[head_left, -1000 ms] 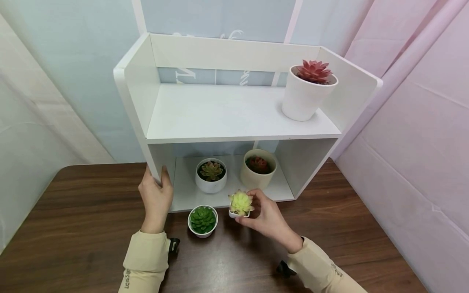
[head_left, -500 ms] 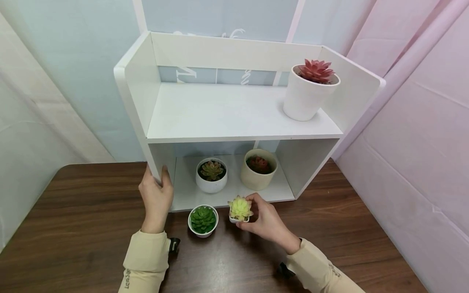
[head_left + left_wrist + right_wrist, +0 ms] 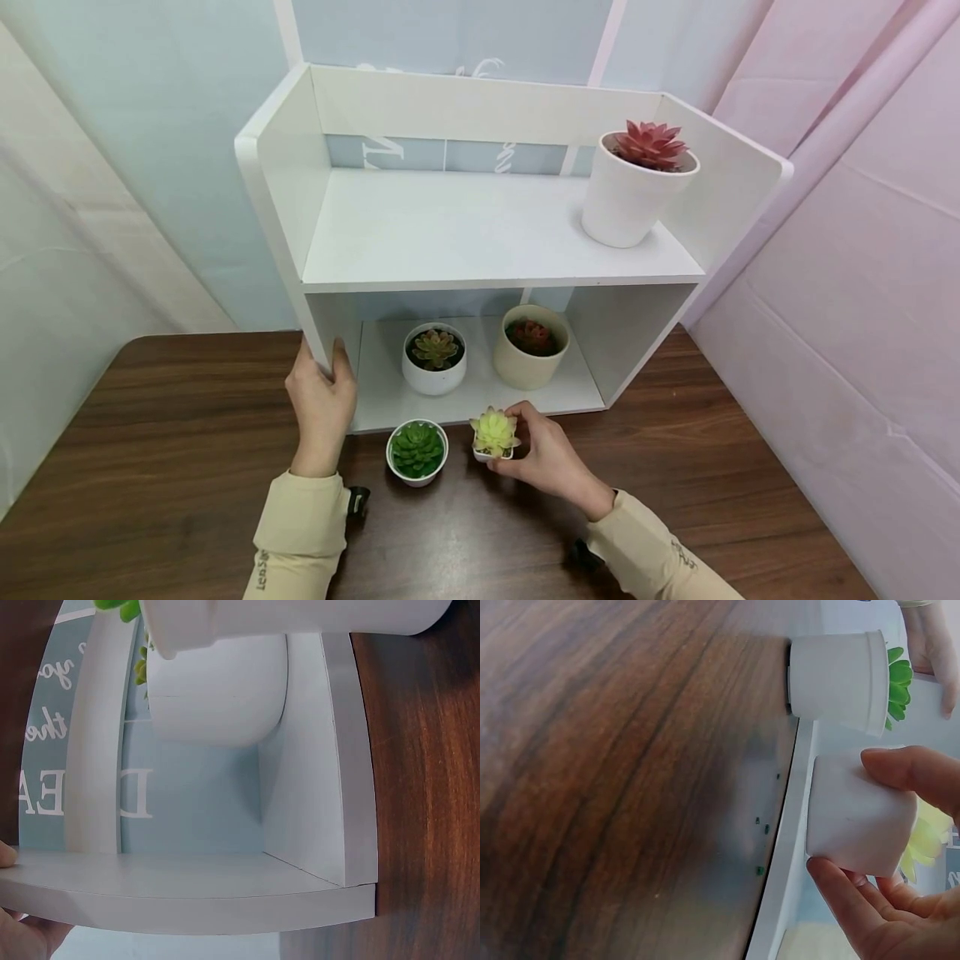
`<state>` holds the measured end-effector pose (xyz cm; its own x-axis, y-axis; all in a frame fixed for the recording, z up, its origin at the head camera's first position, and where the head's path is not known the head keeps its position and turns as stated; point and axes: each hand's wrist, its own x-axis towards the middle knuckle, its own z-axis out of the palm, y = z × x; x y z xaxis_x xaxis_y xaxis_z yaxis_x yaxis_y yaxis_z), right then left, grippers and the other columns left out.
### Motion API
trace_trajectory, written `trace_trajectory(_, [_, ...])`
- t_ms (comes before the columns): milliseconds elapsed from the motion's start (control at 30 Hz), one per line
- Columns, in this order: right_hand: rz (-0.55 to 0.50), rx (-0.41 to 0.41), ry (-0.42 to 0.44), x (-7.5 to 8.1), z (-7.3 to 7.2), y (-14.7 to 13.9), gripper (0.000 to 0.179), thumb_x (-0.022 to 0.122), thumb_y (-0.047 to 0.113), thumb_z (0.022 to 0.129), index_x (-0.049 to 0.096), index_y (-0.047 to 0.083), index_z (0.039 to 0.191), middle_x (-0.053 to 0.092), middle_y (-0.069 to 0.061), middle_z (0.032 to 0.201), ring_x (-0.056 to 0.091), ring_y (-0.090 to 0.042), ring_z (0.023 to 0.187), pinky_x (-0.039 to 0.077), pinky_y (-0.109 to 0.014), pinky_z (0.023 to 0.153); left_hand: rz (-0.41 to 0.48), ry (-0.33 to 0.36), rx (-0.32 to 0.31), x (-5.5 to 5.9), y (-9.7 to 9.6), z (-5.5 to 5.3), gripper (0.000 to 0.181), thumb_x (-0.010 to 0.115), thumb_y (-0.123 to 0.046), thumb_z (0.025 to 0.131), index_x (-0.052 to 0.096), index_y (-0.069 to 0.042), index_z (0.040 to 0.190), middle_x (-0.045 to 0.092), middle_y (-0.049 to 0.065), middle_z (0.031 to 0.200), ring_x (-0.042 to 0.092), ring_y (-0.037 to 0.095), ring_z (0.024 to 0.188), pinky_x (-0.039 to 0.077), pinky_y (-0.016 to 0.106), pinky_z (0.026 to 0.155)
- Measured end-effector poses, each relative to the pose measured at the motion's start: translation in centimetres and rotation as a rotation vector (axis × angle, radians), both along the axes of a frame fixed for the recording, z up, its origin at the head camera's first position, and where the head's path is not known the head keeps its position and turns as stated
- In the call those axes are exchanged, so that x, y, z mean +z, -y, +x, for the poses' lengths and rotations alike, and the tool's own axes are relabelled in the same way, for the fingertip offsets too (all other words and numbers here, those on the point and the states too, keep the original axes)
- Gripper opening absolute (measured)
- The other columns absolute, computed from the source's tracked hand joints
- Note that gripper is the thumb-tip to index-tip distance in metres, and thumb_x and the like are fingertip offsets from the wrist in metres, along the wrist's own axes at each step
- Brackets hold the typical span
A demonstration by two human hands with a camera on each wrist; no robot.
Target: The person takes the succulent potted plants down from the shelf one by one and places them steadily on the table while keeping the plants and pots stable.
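Observation:
My right hand [image 3: 551, 462] pinches a small white pot with a yellow-green succulent [image 3: 495, 433] between thumb and fingers, close over the table before the shelf's front edge. In the right wrist view the thumb [image 3: 900, 765] lies on one side of this white pot [image 3: 859, 817], the fingers on the other. My left hand [image 3: 322, 408] grips the left side panel of the white two-tier shelf [image 3: 495, 229], thumb inside. Just left of the held pot, a round white pot with a green succulent [image 3: 417, 452] stands on the table.
The lower tier holds a white pot with a brownish-green succulent [image 3: 433, 382] and a cream pot with a red one [image 3: 525, 369]. A taller white pot with a pink-red succulent [image 3: 626, 200] stands at the upper tier's right end. Curtain-like cloth [image 3: 847, 275] hangs around the wooden table [image 3: 187, 442].
My right hand has drawn the yellow-green succulent slightly back from the shelf, toward my body. The left hand stays on the side panel, and the other pots stand where they were.

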<state>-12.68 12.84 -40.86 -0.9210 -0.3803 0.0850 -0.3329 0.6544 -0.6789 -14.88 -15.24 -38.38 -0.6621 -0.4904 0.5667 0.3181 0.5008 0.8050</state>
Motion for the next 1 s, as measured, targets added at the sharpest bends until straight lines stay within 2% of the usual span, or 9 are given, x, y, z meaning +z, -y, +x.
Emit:
trace_trajectory(300, [0.005,-0.025,0.017,-0.4,0.0,-0.1,0.056,0.087,0.015,0.066,0.054,0.007,0.111,0.063,-0.002,0.096,0.06,-0.012,0.08,0.048,-0.024,0.07,0.0,-0.003,-0.006,0.1,0.0,0.0,0.03,0.054,-0.001,0.092,0.058,0.007,0.121,0.064,0.029,0.114,0.062,0.043,0.102,0.048,0.059,0.082])
trace_trajectory(600, [-0.019,-0.018,0.044,-0.8,-0.2,-0.3,0.055,0.086,0.013,0.066,0.054,0.007,0.11,0.064,-0.005,0.099,0.064,-0.014,0.082,0.05,-0.024,0.07,0.0,-0.001,-0.003,0.1,0.0,-0.1,0.03,0.054,-0.001,0.092,0.058,0.007,0.121,0.064,0.029,0.114,0.062,0.043,0.104,0.048,0.059,0.083])
trace_trajectory(1000, [-0.011,-0.024,0.059,-1.2,-0.2,-0.3,0.055,0.086,0.014,0.067,0.054,0.007,0.11,0.064,-0.005,0.098,0.063,-0.014,0.082,0.05,-0.026,0.07,0.0,0.002,0.003,0.0,0.0,0.0,0.03,0.054,-0.002,0.092,0.057,0.007,0.121,0.064,0.029,0.114,0.062,0.042,0.104,0.048,0.058,0.083])
